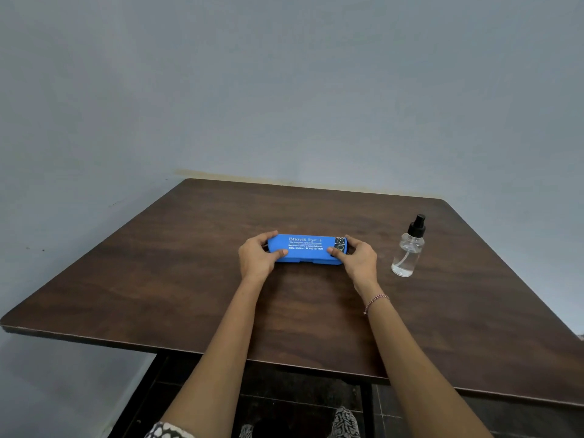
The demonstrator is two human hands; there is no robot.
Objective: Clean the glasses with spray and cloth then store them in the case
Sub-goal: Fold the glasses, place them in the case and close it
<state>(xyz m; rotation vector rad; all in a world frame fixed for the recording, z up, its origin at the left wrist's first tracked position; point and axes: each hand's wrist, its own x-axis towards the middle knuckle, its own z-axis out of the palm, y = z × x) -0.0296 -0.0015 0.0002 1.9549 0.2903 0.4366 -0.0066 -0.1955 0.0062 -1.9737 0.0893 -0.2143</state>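
Two-handed hold on a blue glasses case (305,249), flat on the middle of the dark wood-grain tabletop (189,273), long side toward the camera, white lettering on top. Closed, as far as visible, with a thin seam along the near edge.

Left hand (257,259) at the case's left end: thumb laid on the front face, fingers (268,238) curled over the far edge, grasping the case. Right hand (358,260) at the right end in mirror fashion: thumb pressed on the front face beside a small dark patterned patch, fingers (350,241) wrapped round the end, likewise grasping the case. Red-and-white thread bracelet (376,302) round the right wrist. Both forearms bare, stretched forward over the near edge of the tabletop.

Clear spray bottle (407,252) with a black pump top, upright on the tabletop to the right of the case, near the right hand but apart from it.

Plain grey-blue wall (284,90) behind the tabletop. Black table frame (164,368) and dark floor tiles below, with patterned black-and-white fabric (346,422) at the bottom edge of the view.
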